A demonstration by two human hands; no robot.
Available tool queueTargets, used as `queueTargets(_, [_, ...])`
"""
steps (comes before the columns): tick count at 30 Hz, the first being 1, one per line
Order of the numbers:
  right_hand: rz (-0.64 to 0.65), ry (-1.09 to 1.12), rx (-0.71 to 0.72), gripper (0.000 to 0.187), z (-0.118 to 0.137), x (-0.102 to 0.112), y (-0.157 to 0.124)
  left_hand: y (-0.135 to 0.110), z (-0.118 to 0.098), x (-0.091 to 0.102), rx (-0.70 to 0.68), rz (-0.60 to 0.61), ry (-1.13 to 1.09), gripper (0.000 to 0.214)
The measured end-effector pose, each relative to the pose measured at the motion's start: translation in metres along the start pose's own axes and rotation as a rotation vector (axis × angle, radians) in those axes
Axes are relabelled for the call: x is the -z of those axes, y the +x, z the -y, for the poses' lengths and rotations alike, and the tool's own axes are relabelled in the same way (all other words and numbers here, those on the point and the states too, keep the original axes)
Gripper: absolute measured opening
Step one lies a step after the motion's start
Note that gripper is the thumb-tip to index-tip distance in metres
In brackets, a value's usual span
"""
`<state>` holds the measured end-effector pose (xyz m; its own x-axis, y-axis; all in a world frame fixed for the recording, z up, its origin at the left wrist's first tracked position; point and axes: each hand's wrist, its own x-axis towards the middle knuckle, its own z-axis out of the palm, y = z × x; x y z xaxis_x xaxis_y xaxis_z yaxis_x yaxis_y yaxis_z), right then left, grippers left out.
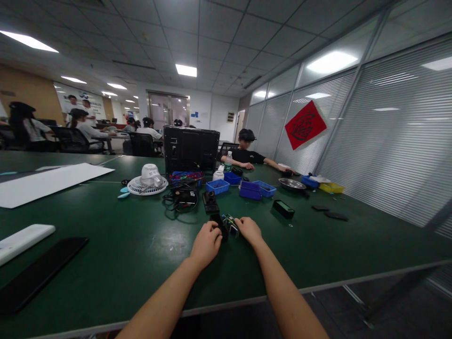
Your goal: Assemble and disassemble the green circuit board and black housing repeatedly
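Near the middle of the green table, my left hand (206, 242) is closed around the edge of a black casing (221, 228). From the other side, my right hand (249, 230) pinches a small circuit board (229, 219) with green and light-coloured parts. A small grey square part (233, 230) shows at the board's lower end, close to the casing. Whether the board and the casing are joined, I cannot tell. Just beyond my hands a black device (211, 203) with a round top part lies on the table.
Behind are blue bins (218, 187), a tangle of black cables (176, 200), a white fan (148, 183) and a monitor (191, 149). To the right lie a black box (283, 209), flat dark pieces (336, 216) and a metal bowl (292, 184). A person (247, 153) sits opposite.
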<state>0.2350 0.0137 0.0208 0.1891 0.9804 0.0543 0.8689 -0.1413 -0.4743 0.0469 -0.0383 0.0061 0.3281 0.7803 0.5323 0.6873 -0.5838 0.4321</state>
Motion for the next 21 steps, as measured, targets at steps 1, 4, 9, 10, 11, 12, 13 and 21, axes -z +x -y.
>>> queueTargets(1, [0.023, -0.014, 0.002, 0.036, 0.000, 0.000, -0.001, 0.000, 0.001, 0.000, 0.002, 0.000, -0.012, 0.013])
queueTargets(4, [0.016, 0.001, 0.050, 0.034, 0.000, 0.000, 0.001, 0.000, 0.004, -0.005, 0.011, -0.012, -0.074, 0.013])
queueTargets(9, [-0.042, 0.131, 0.122, 0.029, -0.002, -0.009, 0.005, 0.002, 0.014, -0.018, 0.185, -0.069, -0.241, 0.054])
queueTargets(10, [-0.046, 0.184, 0.139, 0.028, -0.002, -0.011, 0.005, 0.003, 0.017, -0.020, 0.220, -0.063, -0.273, 0.059])
queueTargets(11, [-0.043, 0.244, 0.153, 0.026, -0.001, -0.013, 0.005, 0.003, 0.019, -0.022, 0.242, -0.055, -0.301, 0.062])
queueTargets(12, [-0.028, 0.307, 0.163, 0.025, -0.001, -0.014, 0.004, 0.004, 0.020, -0.023, 0.252, -0.051, -0.323, 0.062])
queueTargets(13, [0.000, 0.365, 0.167, 0.024, -0.001, -0.016, 0.003, 0.004, 0.021, -0.024, 0.255, -0.050, -0.339, 0.061])
queueTargets(21, [-0.192, 0.504, 0.094, 0.023, -0.001, -0.009, 0.006, 0.004, 0.017, -0.019, 0.259, -0.014, -0.313, 0.010])
